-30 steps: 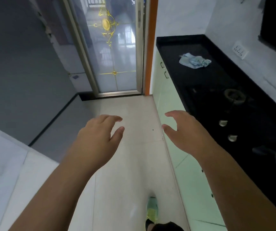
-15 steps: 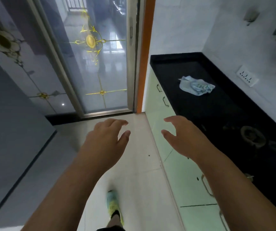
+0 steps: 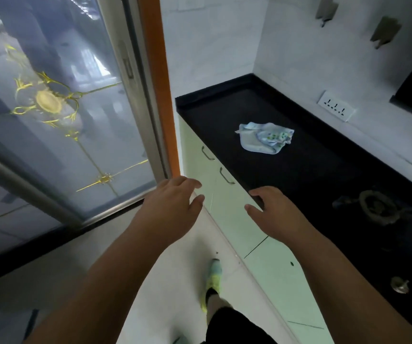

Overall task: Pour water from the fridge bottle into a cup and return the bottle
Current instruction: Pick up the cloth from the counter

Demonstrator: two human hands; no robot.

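A single wide-angle head view looks forward and steeply down from standing height, facing the frosted glass sliding door point(image 3: 58, 115) ahead-left and the black stone countertop point(image 3: 299, 170) at right, both close by.

A crumpled blue cloth point(image 3: 265, 140) lies on the black tabletop point(image 3: 306, 167) beside a gold-patterned glass door point(image 3: 58, 125).

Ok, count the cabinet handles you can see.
2. One handle sits on the cabinet front nearest the orange door frame; the other handle is just beyond it, nearer the right hand. Both lie under the counter edge; arms may hide more.
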